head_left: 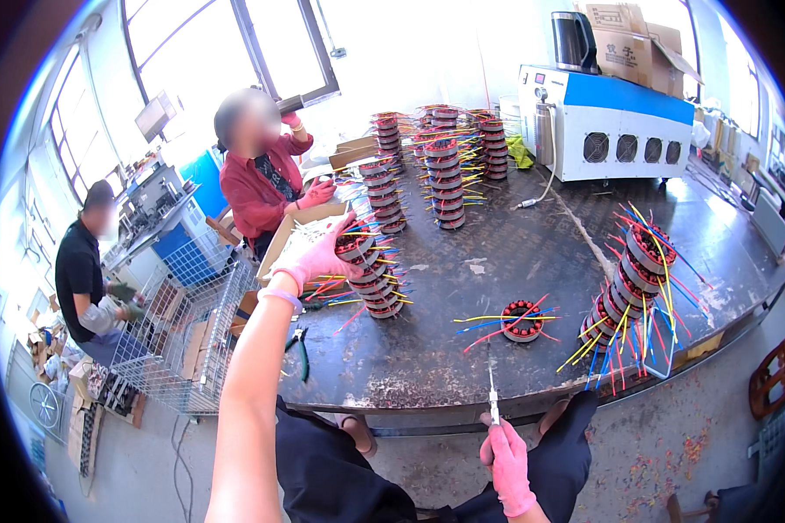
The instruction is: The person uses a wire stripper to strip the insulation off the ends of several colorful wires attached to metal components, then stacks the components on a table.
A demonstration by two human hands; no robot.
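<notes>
My left hand (pixel 318 253), in a pink glove, reaches out to a stack of motor stators (pixel 379 288) with red, blue and yellow wires. Its fingers close on the uppermost stator (pixel 355 242). Low in front of the table edge, my right hand (pixel 508 462), also gloved in pink, grips a slim silver tool (pixel 494 401) with a long thin tip pointing away from me. Beyond that tip a single stator (pixel 523 322) lies flat on the dark table, its wires spread to both sides. Green-handled pliers (pixel 301 356) rest near my left forearm.
A leaning stator stack (pixel 628 288) stands at the right, with more stacks (pixel 445 183) farther back. A blue-and-white machine (pixel 610 122) occupies the far right of the table (pixel 515 253). Past a wire cart (pixel 187 336), one person sits; another (pixel 266 174) stands behind the table's left end.
</notes>
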